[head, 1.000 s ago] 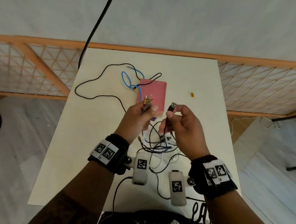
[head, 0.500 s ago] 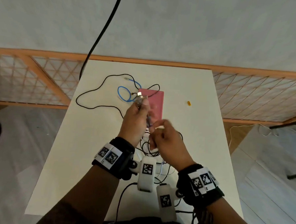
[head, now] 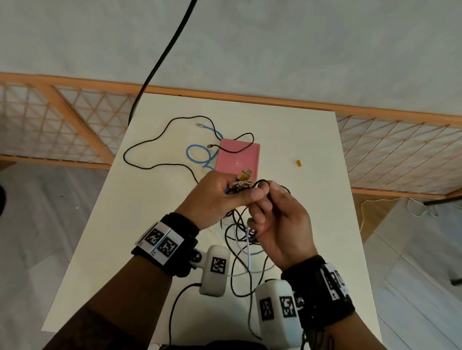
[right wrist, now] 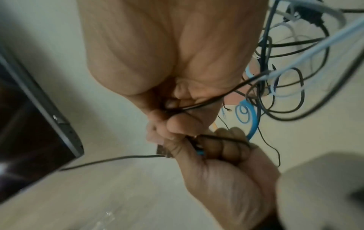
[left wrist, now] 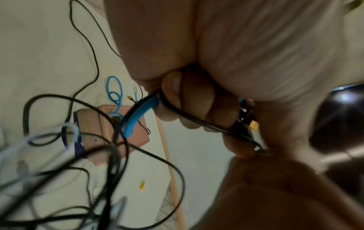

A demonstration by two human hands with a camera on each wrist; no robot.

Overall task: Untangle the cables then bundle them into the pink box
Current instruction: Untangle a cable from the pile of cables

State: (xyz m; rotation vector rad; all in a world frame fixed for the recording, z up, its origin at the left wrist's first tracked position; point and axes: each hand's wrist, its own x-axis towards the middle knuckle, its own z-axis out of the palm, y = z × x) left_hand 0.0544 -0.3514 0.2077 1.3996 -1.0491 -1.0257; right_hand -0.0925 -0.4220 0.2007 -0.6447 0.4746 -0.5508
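The pink box [head: 239,156] lies closed on the white table [head: 301,232], with a thin black cable [head: 156,144] and a blue cable [head: 198,157] trailing beside and over it. My left hand [head: 239,191] grips a bunch of cable ends [head: 244,178], among them a blue cable [left wrist: 135,118] and a USB plug [right wrist: 163,151]. My right hand [head: 263,200] touches the left and pinches a black cable [right wrist: 206,102]. Below both hands hangs a tangle [head: 242,242] of black, white and blue cables.
A small yellow piece [head: 298,163] lies on the table right of the box. A wooden lattice rail [head: 66,128] runs behind the table, and a thick black cord [head: 164,51] hangs down at the back left. Floor shows on both sides.
One second ago the hands were apart, the right holding a plug. The left hand then rose over the box. Now the hands meet in front of the box, right fingers on a black cable.
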